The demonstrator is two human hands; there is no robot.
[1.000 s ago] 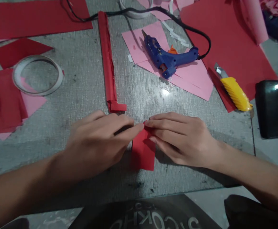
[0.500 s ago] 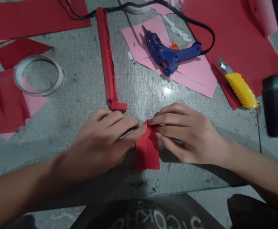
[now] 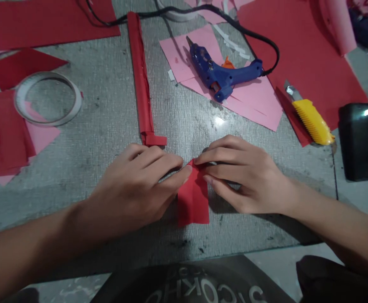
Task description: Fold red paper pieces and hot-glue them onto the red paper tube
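Note:
A small piece of red paper (image 3: 193,202) lies on the table near its front edge, creased down the middle, its far end folded to a point. My left hand (image 3: 140,185) pinches its far left side between thumb and fingers. My right hand (image 3: 244,176) grips the far right side, fingertips at the folded peak and thumb on the edge. Part of the fold is hidden under my fingers. Just beyond my left hand lies a long rolled strip of red paper (image 3: 140,80) with a short tab at its near end.
A blue glue gun (image 3: 217,71) rests on pink paper (image 3: 256,105), its black cord (image 3: 250,29) looping behind. To the right are a yellow utility knife (image 3: 313,122) with its blade showing and a black phone-like device (image 3: 361,147). A tape roll (image 3: 20,105) and red paper (image 3: 7,139) lie left.
Both hands keep their hold on the red paper, nearly still. The whole view has shifted slightly, so the things on the table appear a little further left.

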